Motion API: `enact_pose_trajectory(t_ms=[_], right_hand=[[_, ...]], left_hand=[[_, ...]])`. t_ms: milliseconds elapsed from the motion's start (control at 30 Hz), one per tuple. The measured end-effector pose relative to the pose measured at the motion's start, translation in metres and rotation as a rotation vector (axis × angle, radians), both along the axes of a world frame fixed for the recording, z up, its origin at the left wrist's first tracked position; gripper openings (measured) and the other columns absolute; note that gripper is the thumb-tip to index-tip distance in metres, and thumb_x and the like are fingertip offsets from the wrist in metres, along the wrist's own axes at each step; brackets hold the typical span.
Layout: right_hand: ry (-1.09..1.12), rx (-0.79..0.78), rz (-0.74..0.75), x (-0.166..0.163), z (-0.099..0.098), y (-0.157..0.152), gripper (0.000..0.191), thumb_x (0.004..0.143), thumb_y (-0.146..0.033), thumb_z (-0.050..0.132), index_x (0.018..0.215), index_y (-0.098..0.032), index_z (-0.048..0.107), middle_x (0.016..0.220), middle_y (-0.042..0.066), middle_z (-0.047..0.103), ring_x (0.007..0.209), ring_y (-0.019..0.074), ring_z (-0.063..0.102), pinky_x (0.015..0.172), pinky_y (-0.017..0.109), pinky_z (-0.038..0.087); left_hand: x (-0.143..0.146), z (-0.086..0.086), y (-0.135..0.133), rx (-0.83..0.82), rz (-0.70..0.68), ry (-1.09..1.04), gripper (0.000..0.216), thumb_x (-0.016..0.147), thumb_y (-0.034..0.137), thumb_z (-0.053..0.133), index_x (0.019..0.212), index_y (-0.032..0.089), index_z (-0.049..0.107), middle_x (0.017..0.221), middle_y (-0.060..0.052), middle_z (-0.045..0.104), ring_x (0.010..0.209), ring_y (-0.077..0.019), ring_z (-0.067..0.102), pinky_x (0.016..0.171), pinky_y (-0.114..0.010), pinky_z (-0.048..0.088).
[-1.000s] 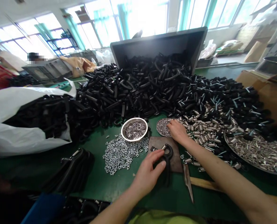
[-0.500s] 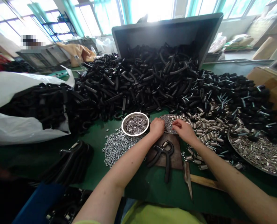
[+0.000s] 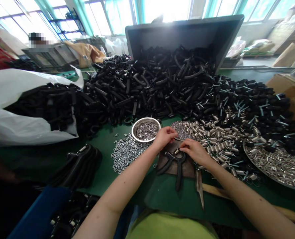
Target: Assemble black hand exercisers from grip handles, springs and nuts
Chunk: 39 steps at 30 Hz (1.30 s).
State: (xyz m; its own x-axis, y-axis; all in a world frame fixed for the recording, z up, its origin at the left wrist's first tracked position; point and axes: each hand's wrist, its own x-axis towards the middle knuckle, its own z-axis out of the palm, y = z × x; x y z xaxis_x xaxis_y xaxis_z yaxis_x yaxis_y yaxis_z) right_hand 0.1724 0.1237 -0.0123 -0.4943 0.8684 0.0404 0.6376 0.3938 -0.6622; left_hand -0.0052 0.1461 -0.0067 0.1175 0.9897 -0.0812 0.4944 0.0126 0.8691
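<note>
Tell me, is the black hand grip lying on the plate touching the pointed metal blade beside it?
Apart: the head view shows the plate and green tabletop between the black hand grip and pointed metal blade.

A black hand grip point(image 3: 179, 172), brown plate point(image 3: 189, 171) and green tabletop point(image 3: 162, 196) colour the lower centre, with silver springs point(image 3: 219, 146) at right, white bag point(image 3: 20, 129) at left.

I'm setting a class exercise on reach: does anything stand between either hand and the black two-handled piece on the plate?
Nothing visible does. The right hand has its fingertips at the spring of the black two-handled piece; the left hand is just beyond the spring.
</note>
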Motion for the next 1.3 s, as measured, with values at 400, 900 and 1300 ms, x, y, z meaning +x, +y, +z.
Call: enact_pose_trajectory(t_ms=[400, 900, 1300], right_hand=[[-0.254, -0.098, 0.044, -0.017, 0.018, 0.017, 0.004, 0.068, -0.016, 0.061, 0.068, -0.020, 0.062, 0.062, -0.003, 0.060, 0.062, 0.0132, 0.057, 0.054, 0.021, 0.035], [-0.403, 0.027, -0.053, 0.116, -0.001, -0.135, 0.019, 0.071, -0.025, 0.062, 0.091, -0.027, 0.063, 0.094, 0.008, 0.064, 0.086, 0.0259, 0.059, 0.074, 0.039, 0.047], [0.020, 0.239, -0.369, 0.069, 0.058, -0.108, 0.035, 0.092, -0.035, 0.033, 0.124, -0.025, 0.045, 0.090, 0.006, 0.067, 0.071, 0.0194, 0.064, 0.064, 0.032, 0.050]], left_hand=[[-0.027, 0.001, -0.078, 0.012, -0.028, -0.120, 0.022, 0.068, 0.037, 0.071, 0.071, 0.016, 0.066, 0.071, -0.001, 0.064, 0.070, -0.0141, 0.057, 0.068, -0.026, 0.043], [-0.007, -0.014, -0.065, 0.068, -0.163, 0.078, 0.016, 0.061, 0.029, 0.076, 0.066, 0.017, 0.067, 0.083, -0.002, 0.061, 0.084, -0.0164, 0.056, 0.075, -0.026, 0.042], [-0.007, -0.014, -0.052, -0.153, -0.241, 0.051, 0.025, 0.054, 0.036, 0.076, 0.067, 0.016, 0.068, 0.073, 0.001, 0.065, 0.067, -0.0136, 0.057, 0.059, -0.022, 0.040]])
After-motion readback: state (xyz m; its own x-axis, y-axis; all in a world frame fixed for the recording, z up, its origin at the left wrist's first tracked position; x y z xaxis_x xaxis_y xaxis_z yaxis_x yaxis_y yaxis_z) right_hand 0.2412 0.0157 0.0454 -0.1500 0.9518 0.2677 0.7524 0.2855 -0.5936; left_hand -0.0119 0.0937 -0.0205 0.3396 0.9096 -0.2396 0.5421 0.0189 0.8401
